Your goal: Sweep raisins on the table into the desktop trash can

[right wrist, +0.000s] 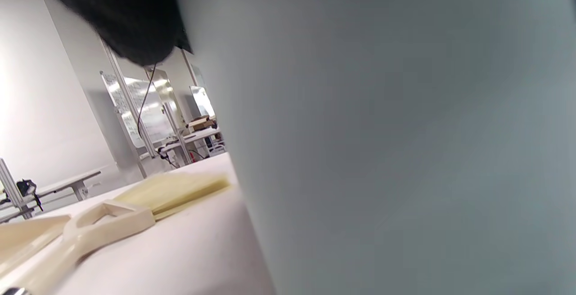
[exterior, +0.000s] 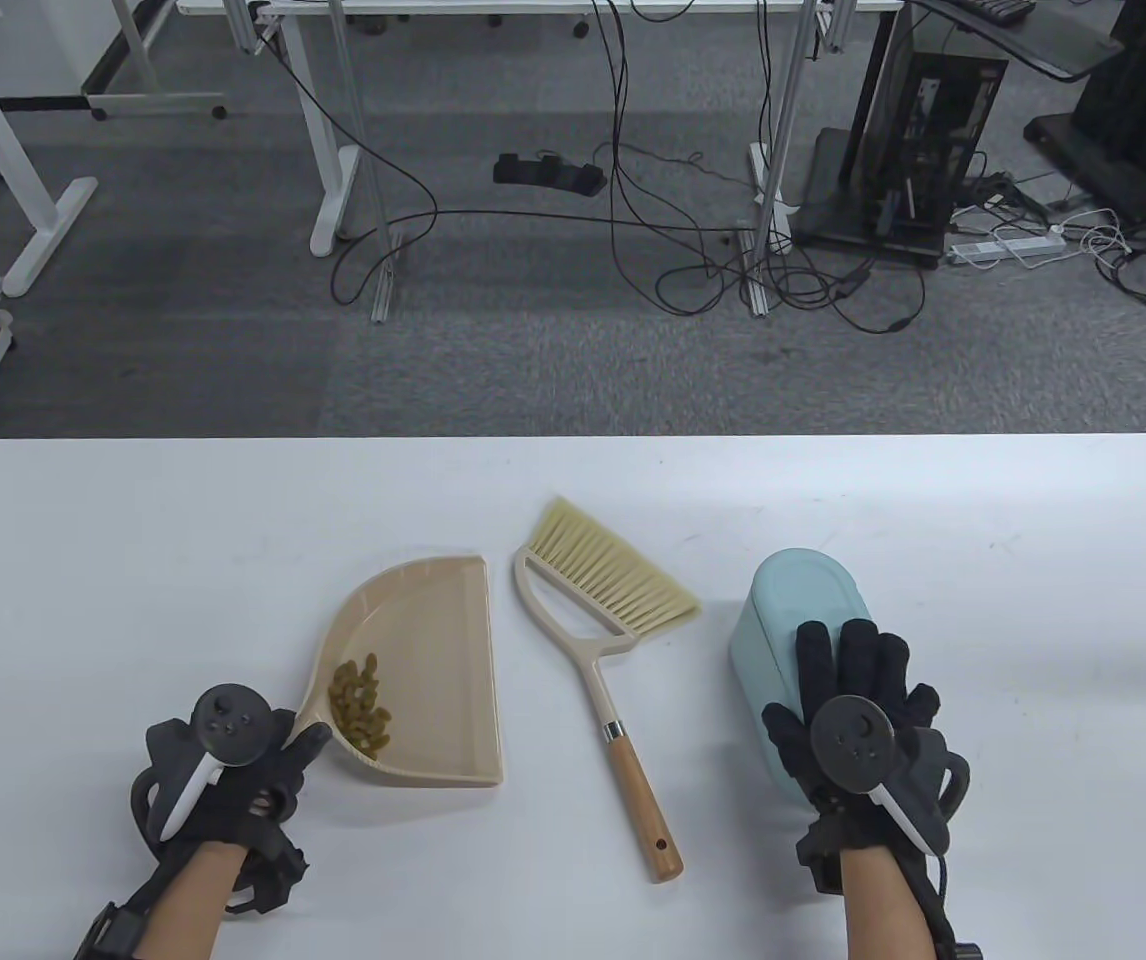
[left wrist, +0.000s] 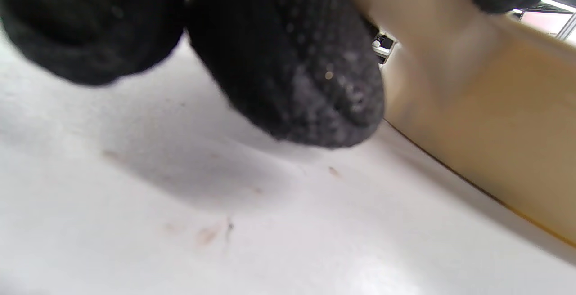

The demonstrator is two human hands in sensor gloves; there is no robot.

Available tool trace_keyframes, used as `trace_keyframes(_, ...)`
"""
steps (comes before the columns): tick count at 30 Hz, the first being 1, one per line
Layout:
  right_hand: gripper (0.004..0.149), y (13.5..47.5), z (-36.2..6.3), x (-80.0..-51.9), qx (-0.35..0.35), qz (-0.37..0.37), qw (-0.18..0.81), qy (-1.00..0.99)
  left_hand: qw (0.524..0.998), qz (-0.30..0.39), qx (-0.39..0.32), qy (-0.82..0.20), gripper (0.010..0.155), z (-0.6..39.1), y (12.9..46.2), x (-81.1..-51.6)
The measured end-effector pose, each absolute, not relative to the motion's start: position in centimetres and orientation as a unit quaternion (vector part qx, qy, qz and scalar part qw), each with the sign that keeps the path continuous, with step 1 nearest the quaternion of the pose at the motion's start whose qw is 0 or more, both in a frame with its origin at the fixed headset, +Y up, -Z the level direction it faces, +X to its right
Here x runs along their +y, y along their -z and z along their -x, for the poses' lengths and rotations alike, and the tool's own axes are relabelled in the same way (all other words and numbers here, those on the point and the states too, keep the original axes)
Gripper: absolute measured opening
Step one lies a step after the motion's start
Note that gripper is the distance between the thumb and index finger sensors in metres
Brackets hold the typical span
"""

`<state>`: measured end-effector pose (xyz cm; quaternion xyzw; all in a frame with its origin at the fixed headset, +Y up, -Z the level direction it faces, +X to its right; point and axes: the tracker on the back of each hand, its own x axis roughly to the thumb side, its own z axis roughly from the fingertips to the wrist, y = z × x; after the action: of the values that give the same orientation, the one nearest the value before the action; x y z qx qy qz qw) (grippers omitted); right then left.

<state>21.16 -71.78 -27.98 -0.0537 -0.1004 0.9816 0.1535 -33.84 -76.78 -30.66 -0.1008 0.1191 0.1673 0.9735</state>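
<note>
Raisins (exterior: 361, 702) sit in a pile inside the dustpan (exterior: 433, 680), near its handle end – none visible loose on the table (exterior: 83, 560). Dustpan lies flat, left of center. Left hand (exterior: 223, 770) is at the dustpan's near-left corner, gripping the handle; in the left wrist view gloved fingers (left wrist: 292, 74) curl around the beige handle (left wrist: 472, 106) just above the tabletop. Brush (exterior: 603, 640) lies flat between dustpan and bin, bristles far, wooden handle near, untouched. Bin (exterior: 793, 620) – pale blue, stands right of the brush. Right hand (exterior: 858, 720) lies flat on its near top, fingers spread over the lid, thumb on the left side. Right wrist view is mostly bin wall (right wrist: 405, 128), brush head (right wrist: 135, 209) at left.
</note>
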Motion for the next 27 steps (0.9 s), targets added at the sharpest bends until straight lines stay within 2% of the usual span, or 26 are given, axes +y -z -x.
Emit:
trace_keyframes(6, 0.075, 27.2, -23.6, -70.0, -0.174, 0.060, 0.330, -0.926, 0.973, 0.099, 0.124, -0.169, 0.069, 33.8, 30.6, -76.8)
trace_keyframes(12, 0.063, 25.5, -27.9, -69.1, -0.266, 0.123, 0.499, -0.816, 0.972, 0.098, 0.130, -0.168, 0.069, 33.7, 30.4, -76.9)
trace_keyframes(17, 0.061, 25.0, -29.2, -69.7, -0.269, 0.136, 0.528, -0.794, 0.973, 0.094, 0.131, -0.166, 0.069, 33.7, 30.4, -76.9)
trace_keyframes(21, 0.061, 25.0, -28.9, -69.6, -0.270, 0.137, 0.500, -0.811, 0.968, 0.091, 0.134, -0.191, 0.068, 34.0, 30.3, -77.2)
trace_keyframes(27, 0.061, 25.0, -28.5, -69.7, -0.273, 0.133, 0.488, -0.818, 0.925, 0.072, 0.159, -0.337, 0.066, 34.4, 30.0, -77.0)
